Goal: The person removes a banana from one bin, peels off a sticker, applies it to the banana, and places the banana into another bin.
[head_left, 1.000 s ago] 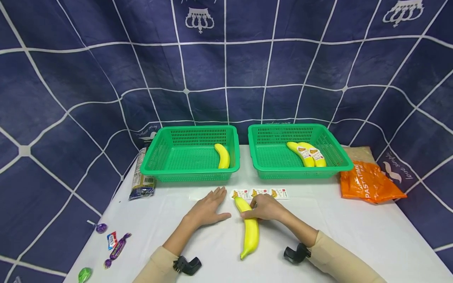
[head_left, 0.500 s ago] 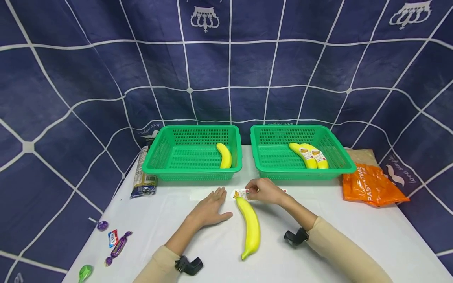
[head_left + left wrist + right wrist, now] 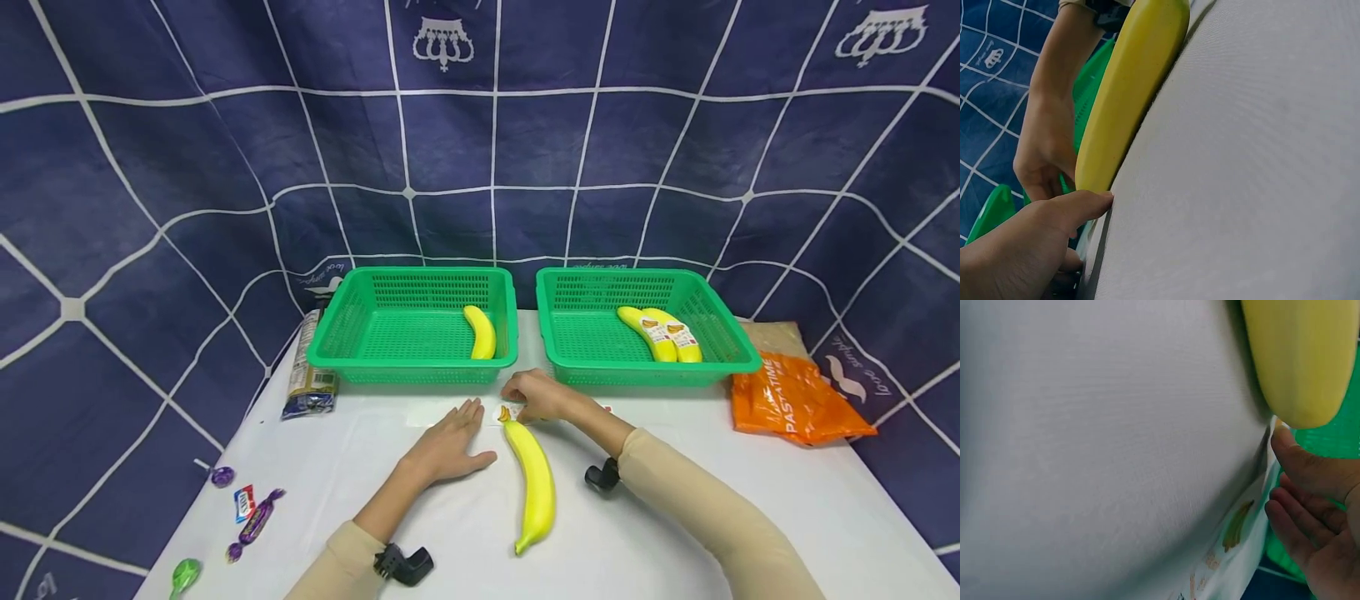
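Note:
A long yellow banana (image 3: 538, 492) lies on the white table between the hands, its upper end at a strip of banana stickers. My left hand (image 3: 447, 442) rests palm down with fingers straight on the blank left part of the strip (image 3: 420, 414), thumb pointing toward the banana. My right hand (image 3: 542, 395) is bent over the strip, thumb and finger pinching at the leftmost sticker (image 3: 505, 413), which it partly covers. In the right wrist view, the thumb tip is at the sticker's edge beside the banana (image 3: 1304, 362); another printed sticker (image 3: 1238, 528) shows nearby.
Behind the strip stand two green baskets: the left basket (image 3: 412, 364) holds one banana (image 3: 482, 333), the right basket (image 3: 652, 375) two stickered bananas (image 3: 678, 337). An orange pasta bag (image 3: 795, 396) lies right, a dark packet (image 3: 311, 383) left. Several candies (image 3: 257, 521) lie at front left.
My right hand has let go of the banana, moved up to the sticker strip, then left to the leftmost sticker. The left hand has stayed in place on the strip.

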Available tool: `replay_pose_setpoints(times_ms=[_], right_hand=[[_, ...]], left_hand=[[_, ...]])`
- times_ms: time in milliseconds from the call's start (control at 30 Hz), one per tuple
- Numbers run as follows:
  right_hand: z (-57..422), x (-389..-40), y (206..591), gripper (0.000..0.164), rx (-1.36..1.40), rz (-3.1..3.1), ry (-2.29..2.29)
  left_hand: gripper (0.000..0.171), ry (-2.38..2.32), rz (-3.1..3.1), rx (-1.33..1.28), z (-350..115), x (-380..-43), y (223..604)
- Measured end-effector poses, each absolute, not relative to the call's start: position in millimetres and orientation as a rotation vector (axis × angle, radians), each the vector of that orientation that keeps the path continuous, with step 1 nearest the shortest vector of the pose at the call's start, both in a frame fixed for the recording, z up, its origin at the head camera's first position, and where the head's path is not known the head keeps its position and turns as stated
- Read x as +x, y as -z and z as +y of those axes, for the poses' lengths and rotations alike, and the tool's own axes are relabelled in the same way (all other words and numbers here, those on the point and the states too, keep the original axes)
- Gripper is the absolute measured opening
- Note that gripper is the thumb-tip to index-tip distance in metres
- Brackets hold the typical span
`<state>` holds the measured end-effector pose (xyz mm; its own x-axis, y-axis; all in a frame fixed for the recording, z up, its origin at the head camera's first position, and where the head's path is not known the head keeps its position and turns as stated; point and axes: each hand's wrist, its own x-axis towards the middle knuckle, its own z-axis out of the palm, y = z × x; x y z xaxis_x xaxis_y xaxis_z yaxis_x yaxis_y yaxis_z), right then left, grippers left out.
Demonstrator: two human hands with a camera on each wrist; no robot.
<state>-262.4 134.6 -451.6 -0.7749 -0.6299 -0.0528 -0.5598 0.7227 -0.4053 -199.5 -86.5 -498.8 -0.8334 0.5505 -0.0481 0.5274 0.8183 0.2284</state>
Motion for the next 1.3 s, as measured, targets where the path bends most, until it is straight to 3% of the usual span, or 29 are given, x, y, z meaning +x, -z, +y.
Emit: replay_pose_setpoints(times_ms=[567, 1000, 1300], right_hand=[[127, -268, 462, 0.051, -1.229, 2.707, 0.513], [128, -269, 468, 0.029, -1.431, 2.786, 0.48], [130, -269, 467, 0.007, -1.414, 2.776, 0.564]], left_hand=[[0.088, -0.325, 2.882, 0.81, -85, -196, 494], [0.087, -0.318, 2.85, 0.815, -84, -197, 495], [0.086, -0.311, 2.868, 0.827, -85, -197, 494]])
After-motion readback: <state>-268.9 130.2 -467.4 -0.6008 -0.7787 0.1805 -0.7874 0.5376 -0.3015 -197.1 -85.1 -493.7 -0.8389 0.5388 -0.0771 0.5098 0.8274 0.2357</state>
